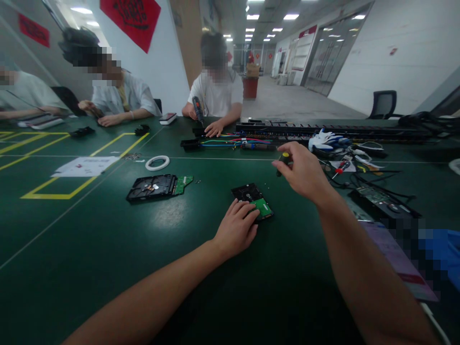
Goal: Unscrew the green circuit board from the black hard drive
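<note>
A hard drive with a green circuit board lies on the green tabletop in front of me. My left hand is over its near side, the curved fingers on top and the thumb low by the near edge, holding it against the table. To the right and above the drive, my right hand is closed round a screwdriver with a dark and yellow handle. Its shaft cannot be made out. Another opened drive in a black frame, with a green board sticking out, lies to the left.
Small screws lie beside the left drive. Behind are a white tape roll, a paper sheet and coloured cables. Right: gloves, a red screwdriver, a circuit board assembly. Across the table, a person holds a power screwdriver.
</note>
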{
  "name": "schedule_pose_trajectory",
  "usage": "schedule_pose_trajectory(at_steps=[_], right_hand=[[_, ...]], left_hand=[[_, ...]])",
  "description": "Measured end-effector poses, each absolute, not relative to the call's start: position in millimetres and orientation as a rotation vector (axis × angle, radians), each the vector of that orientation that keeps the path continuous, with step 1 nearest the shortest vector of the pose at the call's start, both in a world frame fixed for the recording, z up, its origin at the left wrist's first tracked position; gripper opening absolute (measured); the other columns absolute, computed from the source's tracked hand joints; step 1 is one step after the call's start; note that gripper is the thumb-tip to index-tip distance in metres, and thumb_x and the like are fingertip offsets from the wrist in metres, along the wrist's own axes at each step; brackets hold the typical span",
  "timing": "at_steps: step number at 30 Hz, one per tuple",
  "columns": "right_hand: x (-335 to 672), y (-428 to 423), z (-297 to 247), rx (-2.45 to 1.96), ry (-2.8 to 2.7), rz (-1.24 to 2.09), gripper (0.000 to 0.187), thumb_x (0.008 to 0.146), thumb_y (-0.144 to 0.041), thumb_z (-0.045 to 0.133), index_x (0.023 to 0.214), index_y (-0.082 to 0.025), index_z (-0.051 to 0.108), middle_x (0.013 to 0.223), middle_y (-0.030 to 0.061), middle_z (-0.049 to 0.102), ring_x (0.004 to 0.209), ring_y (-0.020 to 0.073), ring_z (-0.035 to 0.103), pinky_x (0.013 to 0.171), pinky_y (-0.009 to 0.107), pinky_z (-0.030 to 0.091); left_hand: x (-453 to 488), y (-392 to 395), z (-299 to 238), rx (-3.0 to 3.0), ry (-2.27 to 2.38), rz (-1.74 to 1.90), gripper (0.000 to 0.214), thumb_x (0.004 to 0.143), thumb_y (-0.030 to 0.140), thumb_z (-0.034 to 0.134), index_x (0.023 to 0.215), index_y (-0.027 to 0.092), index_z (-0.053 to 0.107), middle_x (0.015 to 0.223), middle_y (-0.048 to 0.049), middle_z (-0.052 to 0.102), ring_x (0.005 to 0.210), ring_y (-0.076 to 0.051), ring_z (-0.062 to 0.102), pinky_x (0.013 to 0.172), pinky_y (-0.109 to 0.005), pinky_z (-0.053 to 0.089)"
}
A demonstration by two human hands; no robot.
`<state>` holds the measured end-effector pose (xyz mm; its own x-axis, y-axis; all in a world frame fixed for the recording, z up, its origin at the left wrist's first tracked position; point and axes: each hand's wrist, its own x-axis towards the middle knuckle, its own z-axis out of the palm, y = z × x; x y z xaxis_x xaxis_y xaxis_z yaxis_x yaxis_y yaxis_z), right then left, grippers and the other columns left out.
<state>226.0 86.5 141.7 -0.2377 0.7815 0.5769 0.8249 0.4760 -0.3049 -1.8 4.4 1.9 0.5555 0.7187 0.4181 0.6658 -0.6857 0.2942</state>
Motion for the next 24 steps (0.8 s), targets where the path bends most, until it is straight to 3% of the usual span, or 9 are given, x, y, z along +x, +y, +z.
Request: schedule_pose_trajectory(at_steps=[5, 8, 14, 19, 24], right_hand=[[234.6, 120.1, 107.3, -1.532, -2.098, -0.047, 0.032, 0.100, -0.021, 0.050, 0.129, -0.013, 0.062, 0.128, 0.0176, 0.066, 0.123, 0.0298, 0.060, 0.107, 0.045, 0.044], [233.1, 126.5, 75.9, -1.683, -2.163, 0.050, 0.033, 0.099, -0.014, 0.045, 0.124, -0.013, 0.066, 0.121, 0.0159, 0.068, 0.115, 0.0258, 0.064, 0.102, 0.039, 0.047], [230.5, 107.3, 33.9, -1.788, -2.195, 0.051, 0.026, 0.103, -0.028, 0.052, 0.119, -0.017, 0.069, 0.119, 0.0145, 0.068, 0.109, 0.0253, 0.065, 0.095, 0.035, 0.048], [231.9, 94.1, 24.1, -1.895, -2.207, 0.034, 0.034, 0.108, -0.034, 0.044, 0.125, -0.017, 0.068, 0.125, 0.0157, 0.065, 0.099, 0.0251, 0.068, 0.082, 0.036, 0.051], [230.6, 87.4, 21.0, -1.900, -2.250, 0.008, 0.042, 0.110, -0.038, 0.036, 0.137, -0.023, 0.066, 0.131, 0.0139, 0.063, 0.097, 0.0239, 0.069, 0.076, 0.034, 0.050]], left_hand=[[-1.3, 8.1, 7.5, 2.668, 1.211, 0.774, 0.055, 0.093, 0.036, 0.068, 0.144, 0.020, 0.057, 0.147, -0.0132, 0.059, 0.143, -0.034, 0.049, 0.129, -0.061, 0.032], [-2.8, 11.1, 11.4, 2.683, 1.195, 0.765, 0.058, 0.093, 0.039, 0.068, 0.146, 0.019, 0.055, 0.150, -0.0141, 0.057, 0.146, -0.034, 0.047, 0.129, -0.060, 0.031], [-9.0, 20.0, 10.9, 2.676, 1.154, 0.735, 0.067, 0.092, 0.044, 0.070, 0.151, 0.018, 0.050, 0.159, -0.0163, 0.048, 0.151, -0.035, 0.041, 0.128, -0.058, 0.033], [-11.6, 23.0, 8.1, 2.677, 1.175, 0.713, 0.074, 0.089, 0.045, 0.074, 0.154, 0.020, 0.047, 0.162, -0.0187, 0.041, 0.153, -0.039, 0.036, 0.122, -0.062, 0.040], [-14.8, 28.9, 21.4, 2.766, 1.134, 0.654, 0.073, 0.090, 0.044, 0.073, 0.155, 0.022, 0.047, 0.163, -0.0162, 0.041, 0.156, -0.039, 0.032, 0.126, -0.062, 0.035]])
